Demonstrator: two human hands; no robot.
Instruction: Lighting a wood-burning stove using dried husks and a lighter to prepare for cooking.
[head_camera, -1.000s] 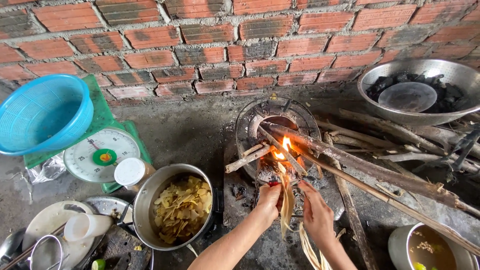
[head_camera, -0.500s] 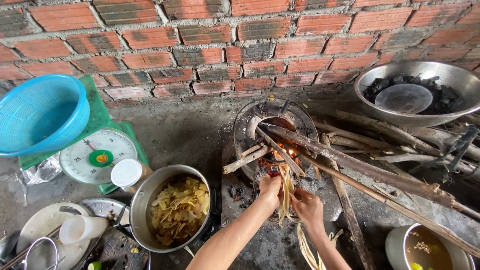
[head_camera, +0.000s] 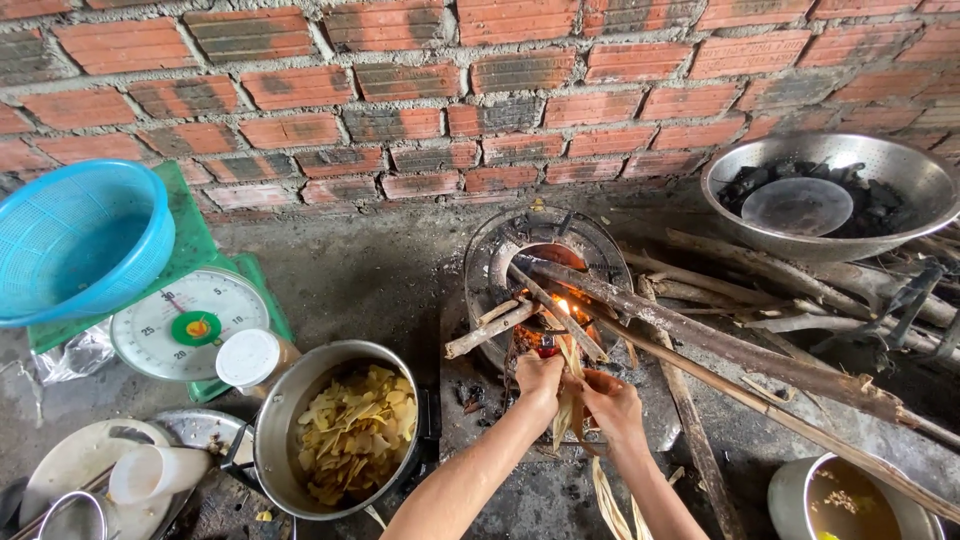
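Observation:
My left hand (head_camera: 540, 380) and my right hand (head_camera: 610, 402) are close together at the front of a round stove (head_camera: 500, 240). Both grip a bundle of pale dry strips (head_camera: 570, 410) whose top end points into the small flame (head_camera: 562, 308). More strips (head_camera: 612, 505) trail down between my forearms. Long wooden sticks (head_camera: 720, 345) lie across the stove with their ends in the fire.
A steel pot of yellow slices (head_camera: 350, 430) stands left of the stove. Beyond it are a kitchen scale (head_camera: 185, 322), a blue basket (head_camera: 75, 240) and a white lid (head_camera: 247, 358). A metal basin of charcoal (head_camera: 830, 190) sits far right. A brick wall (head_camera: 480, 90) rises behind.
Both hands have pushed forward toward the stove and closed in on the strip bundle. The flame looks smaller than a second ago.

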